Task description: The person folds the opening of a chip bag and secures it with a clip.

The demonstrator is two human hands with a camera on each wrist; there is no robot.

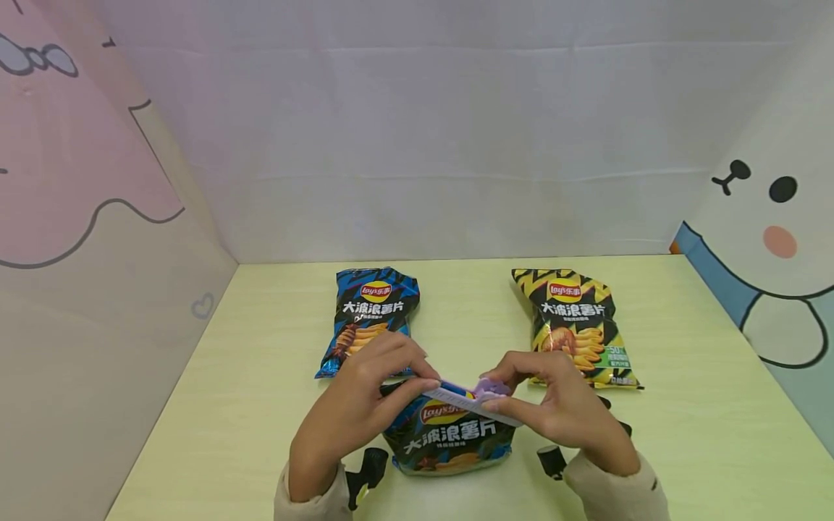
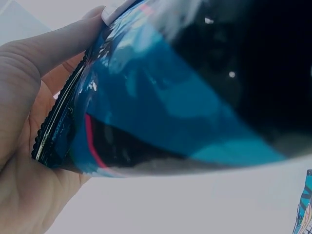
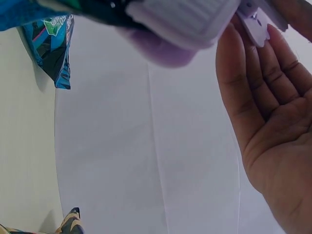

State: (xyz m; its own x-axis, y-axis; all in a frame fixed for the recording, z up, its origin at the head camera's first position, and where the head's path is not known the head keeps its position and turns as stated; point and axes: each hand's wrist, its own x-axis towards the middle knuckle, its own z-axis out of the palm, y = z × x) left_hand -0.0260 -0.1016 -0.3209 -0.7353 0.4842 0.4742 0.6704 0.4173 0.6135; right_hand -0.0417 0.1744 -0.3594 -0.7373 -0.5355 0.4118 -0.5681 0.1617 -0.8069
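Observation:
A blue-and-black chip bag (image 1: 449, 441) stands upright at the front middle of the table, and its bulging side fills much of the left wrist view. Across its folded top lies a long white-and-purple bag clip (image 1: 470, 404). My left hand (image 1: 361, 398) pinches the bag's top left corner at the clip's left end, thumb in front and fingers behind. At the clip's right end, my right hand (image 1: 560, 401) grips it between thumb and fingers, beside a purple piece. The right wrist view shows the clip's pale end (image 3: 190, 22) close up.
Behind the left hand lies another blue chip bag (image 1: 374, 311). A yellow-and-black chip bag (image 1: 573, 325) lies behind the right hand. Black straps (image 1: 371, 467) show by the left wrist. A pale cloth wall (image 1: 417, 145) borders the table's back.

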